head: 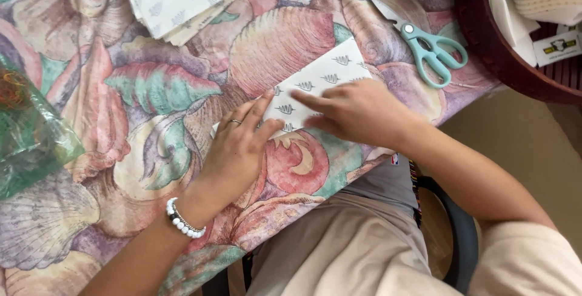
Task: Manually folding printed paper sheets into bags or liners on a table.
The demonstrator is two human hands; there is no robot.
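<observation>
The left hand wears a thin silver ring on one finger, and a bracelet of round white beads circles the wrist below it, with a finer strand beside the beads. The left forearm is bare. The right hand carries no jewellery; its arm is bare up to a loose, pale peach short sleeve at the near right. Light beige trousers cover the lap, with a grey top above them

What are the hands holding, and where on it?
Nothing is gripped. The left hand and right hand press flat on the folded patterned paper, near its lower edge.
</observation>
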